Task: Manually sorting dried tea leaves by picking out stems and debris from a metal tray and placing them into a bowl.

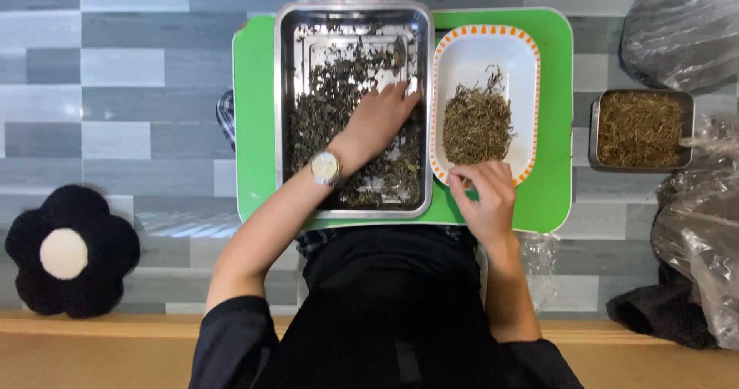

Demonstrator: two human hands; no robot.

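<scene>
A steel tray [286, 88] full of dark dried leaves [327, 104] stands on a small green table [254, 127]. My left hand [381, 115], with a watch on the wrist, lies flat on the leaves with its fingers spread. Beside the tray sits a white oblong plate with an orange rim [481, 42] that holds a heap of thin brownish stems [476, 125]. My right hand [485, 192] rests at the plate's near edge, its fingers pinched together; what they hold is too small to tell.
A second small steel tray [596, 127] of stems stands on the grey floor to the right, among clear plastic bags [685, 27]. A black flower-shaped cushion [69, 250] lies at the left. A pink object pokes in beyond the tray at the top.
</scene>
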